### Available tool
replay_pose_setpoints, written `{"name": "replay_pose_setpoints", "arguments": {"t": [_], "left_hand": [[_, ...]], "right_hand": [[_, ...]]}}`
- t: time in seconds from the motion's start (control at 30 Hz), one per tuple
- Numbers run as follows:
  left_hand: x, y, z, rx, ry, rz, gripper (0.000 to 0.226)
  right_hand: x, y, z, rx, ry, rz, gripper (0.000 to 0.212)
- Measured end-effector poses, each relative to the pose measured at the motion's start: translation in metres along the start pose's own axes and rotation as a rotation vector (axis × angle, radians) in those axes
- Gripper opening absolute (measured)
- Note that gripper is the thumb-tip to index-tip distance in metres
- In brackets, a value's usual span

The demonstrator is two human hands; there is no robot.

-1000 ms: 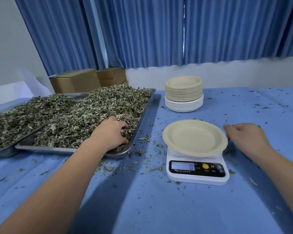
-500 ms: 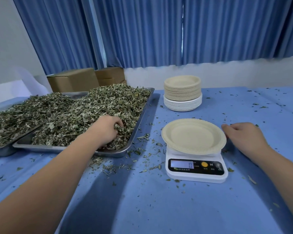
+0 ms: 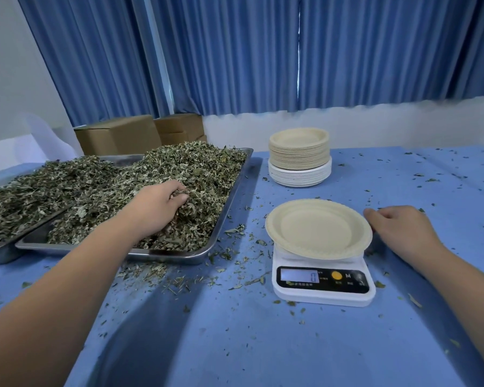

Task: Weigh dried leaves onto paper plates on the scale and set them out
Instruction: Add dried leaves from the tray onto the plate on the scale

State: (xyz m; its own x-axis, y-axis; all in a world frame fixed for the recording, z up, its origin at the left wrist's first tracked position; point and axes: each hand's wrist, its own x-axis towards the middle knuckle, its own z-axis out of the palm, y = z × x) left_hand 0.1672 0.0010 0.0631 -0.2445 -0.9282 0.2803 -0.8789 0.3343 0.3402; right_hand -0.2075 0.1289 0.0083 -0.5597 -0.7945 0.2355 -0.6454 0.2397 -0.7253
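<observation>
An empty beige paper plate [image 3: 316,229] sits on a white digital scale [image 3: 323,286] whose display reads 0. To its left a steel tray [image 3: 229,202] holds a heap of dried leaves [image 3: 196,174]. My left hand [image 3: 158,208] is buried in that heap near the tray's front, fingers curled round a clump of leaves. My right hand [image 3: 400,231] rests on the blue cloth just right of the plate, fingers loosely curled, fingertips near the plate's rim, holding nothing.
A stack of beige and white paper plates [image 3: 299,157] stands behind the scale. A second tray of leaves [image 3: 9,196] lies at the far left. Cardboard boxes [image 3: 118,135] sit behind the trays. Loose leaf bits litter the blue tablecloth [image 3: 235,344].
My left hand has turned and closed its fingers round a clump of leaves, lifting slightly in the heap. My right hand has stayed beside the plate.
</observation>
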Motion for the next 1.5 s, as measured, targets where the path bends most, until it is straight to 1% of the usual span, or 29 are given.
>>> {"name": "replay_pose_setpoints", "arguments": {"t": [0.13,0.27,0.47,0.63,0.77,0.83,0.93,1.0,1.07,1.13,1.2,1.33,1.5], "left_hand": [[-0.003,0.010,-0.012,-0.016,0.064,0.045,0.013],[-0.006,0.025,-0.020,-0.065,0.132,0.060,0.011],[-0.010,0.078,-0.018,-0.318,0.176,0.158,0.009],[-0.010,0.138,0.012,-0.427,0.108,0.309,0.008],[-0.011,0.168,0.048,-0.428,-0.024,0.360,0.010],[-0.012,0.173,0.062,-0.389,-0.118,0.370,0.015],[-0.014,0.171,0.072,-0.273,-0.232,0.442,0.032],[-0.016,0.169,0.070,-0.279,-0.243,0.470,0.038],[-0.019,0.166,0.064,-0.332,-0.208,0.480,0.038],[-0.022,0.162,0.055,-0.383,-0.141,0.485,0.036],[-0.022,0.155,0.047,-0.448,-0.101,0.465,0.030],[-0.026,0.147,0.042,-0.525,-0.157,0.439,0.017],[-0.029,0.155,0.053,-0.395,-0.240,0.512,0.017]], "right_hand": [[0.000,0.000,-0.001,-0.017,0.008,-0.002,0.047],[0.000,0.000,0.000,-0.027,0.009,-0.012,0.048],[0.001,-0.001,0.003,-0.016,0.014,-0.021,0.049],[0.003,0.001,0.002,-0.016,0.016,-0.014,0.049],[0.006,0.004,0.000,-0.019,0.018,-0.020,0.051],[0.007,0.006,0.000,-0.003,0.016,-0.023,0.051],[0.009,0.007,0.002,0.003,0.017,-0.032,0.051],[0.011,0.008,0.002,-0.011,0.016,-0.035,0.052],[0.013,0.009,0.002,-0.020,0.008,-0.033,0.051],[0.014,0.011,0.003,-0.011,0.008,-0.032,0.052],[0.013,0.012,0.003,0.000,0.014,-0.033,0.052],[0.012,0.008,0.002,-0.005,0.001,-0.022,0.047],[0.009,0.008,0.000,0.009,-0.001,-0.011,0.046]]}}
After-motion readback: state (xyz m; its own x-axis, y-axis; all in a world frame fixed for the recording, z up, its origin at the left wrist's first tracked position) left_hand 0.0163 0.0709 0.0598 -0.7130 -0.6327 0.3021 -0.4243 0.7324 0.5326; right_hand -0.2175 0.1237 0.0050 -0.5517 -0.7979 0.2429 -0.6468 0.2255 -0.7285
